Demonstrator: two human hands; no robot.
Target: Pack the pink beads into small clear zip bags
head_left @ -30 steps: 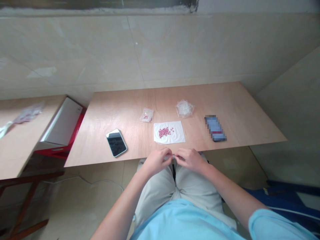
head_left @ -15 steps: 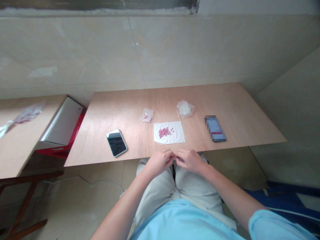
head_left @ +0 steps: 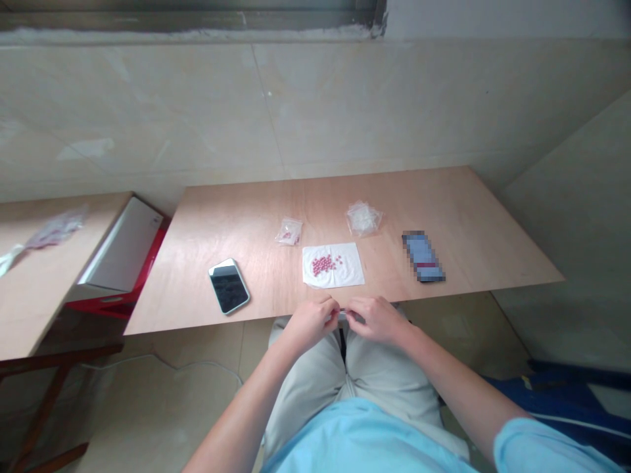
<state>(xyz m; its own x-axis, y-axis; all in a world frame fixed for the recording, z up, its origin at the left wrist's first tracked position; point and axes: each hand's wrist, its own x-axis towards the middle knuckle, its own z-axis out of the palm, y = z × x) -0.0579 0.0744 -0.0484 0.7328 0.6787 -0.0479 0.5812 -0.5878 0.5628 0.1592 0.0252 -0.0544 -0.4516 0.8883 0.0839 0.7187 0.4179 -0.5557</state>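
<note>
At the table's front edge, above my lap, my left hand (head_left: 315, 318) and my right hand (head_left: 373, 316) face each other with fingertips pinched. Between them stretches a small pale, see-through thing that looks like a clear plastic bag (head_left: 342, 316); the fingers cover most of it. Just beyond the hands lies a white cloth or tissue (head_left: 350, 276), flat on the table. On it is a cluster of small pinkish-red beads (head_left: 323, 265), with several strays to the right.
The wooden table (head_left: 266, 203) stands against a tiled wall. On it are a bag with reddish bits (head_left: 289, 232), a pile of clear bags (head_left: 363, 218), a dark-screened phone (head_left: 229, 286) and a blurred-out phone (head_left: 423, 257). Another table (head_left: 29, 295) stands at left.
The fingertips of my two hands have moved slightly apart, and more of the pale thing shows between them. The view has tilted up a little; the things on the table have stayed put.
</note>
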